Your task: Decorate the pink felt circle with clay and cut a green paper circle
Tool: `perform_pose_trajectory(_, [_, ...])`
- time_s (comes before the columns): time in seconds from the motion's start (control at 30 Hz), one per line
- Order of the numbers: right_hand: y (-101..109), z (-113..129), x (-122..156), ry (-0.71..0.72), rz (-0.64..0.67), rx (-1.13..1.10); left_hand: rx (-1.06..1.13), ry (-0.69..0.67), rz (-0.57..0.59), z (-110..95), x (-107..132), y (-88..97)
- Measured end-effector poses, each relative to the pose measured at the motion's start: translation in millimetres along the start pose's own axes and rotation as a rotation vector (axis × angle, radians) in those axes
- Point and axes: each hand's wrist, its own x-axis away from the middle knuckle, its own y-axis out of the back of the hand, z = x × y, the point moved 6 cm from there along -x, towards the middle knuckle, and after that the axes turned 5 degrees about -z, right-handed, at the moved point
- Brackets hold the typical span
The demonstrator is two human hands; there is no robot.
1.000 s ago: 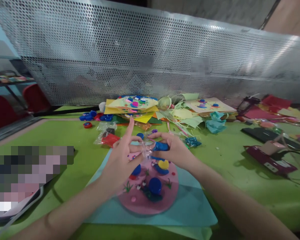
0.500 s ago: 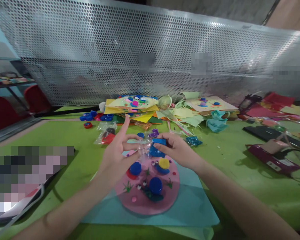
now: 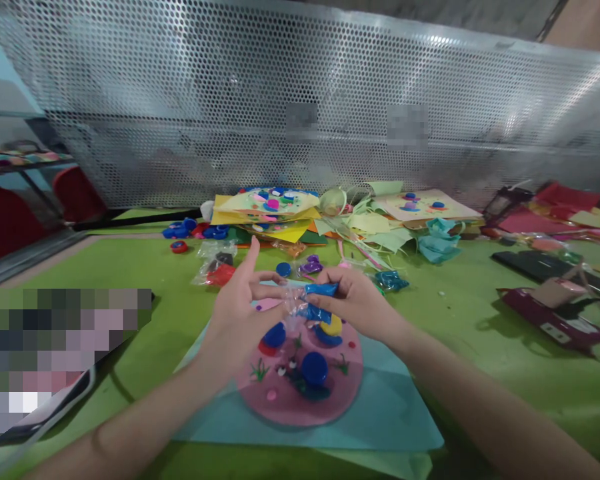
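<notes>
Bare green surface (image 3: 455,320) is left right of the pink disc (image 3: 280,407); far side is blocked by paper pile (image 3: 280,230) and perforated screen (image 3: 300,80).

Pink disc (image 3: 300,400): smooth, faint gloss seen. Blue caps (image 3: 314,367) on disc: glossy moulded plastic. Blue lump (image 3: 321,290) over disc's far edge: soft, clay-like, wrapped in crinkled shiny clear film (image 3: 294,305). Under disc: matt pale-blue paper sheet (image 3: 390,413). Beyond disc: matt green table cover (image 3: 130,267), coloured paper stack (image 3: 270,217), perforated metal screen (image 3: 280,100), dull sheen noted.

Green table (image 3: 145,267) bears light-blue sheet (image 3: 390,407), paper pile (image 3: 265,213), perhaps a phone (image 3: 530,263).
</notes>
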Motion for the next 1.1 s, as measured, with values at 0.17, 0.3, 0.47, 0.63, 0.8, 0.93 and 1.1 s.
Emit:
perform_pose_trajectory(0.17, [-2.3,1.2,-0.8,-0.013,0.040,-0.070,0.013,-0.026,-0.107,-2.8,-0.2,6.6])
perform_pose_trajectory(0.3, [0.2,-2.8,-4.4,-0.008,0.025,-0.163,0.269,0.046,-0.046,4.6,-6.7,4.9])
perform_pose_trajectory(0.47, [0.4,-3.9,-4.3,-0.044,0.015,-0.255,0.266,0.024,-0.011,2.5,-6.9,4.9])
perform_pose_trajectory(0.63, [-1.4,-3.3,-2.4,-0.053,-0.003,-0.269,0.099,-0.028,0.002,-1.1,-0.9,1.9])
perform_pose_trajectory(0.8, [-3.7,-7.8,-1.7,-0.049,-0.003,-0.220,0.069,-0.064,-0.038,-3.5,-0.4,2.4])
perform_pose_trajectory(0.93, [-7.5,-5.3,0.0,-0.059,0.028,-0.339,0.171,-0.116,-0.109,-8.7,1.0,6.2])
perform_pose_trajectory(1.1, [-10.8,-1.9,1.5,-0.063,0.073,-0.375,0.117,-0.173,-0.079,-8.6,4.2,1.2])
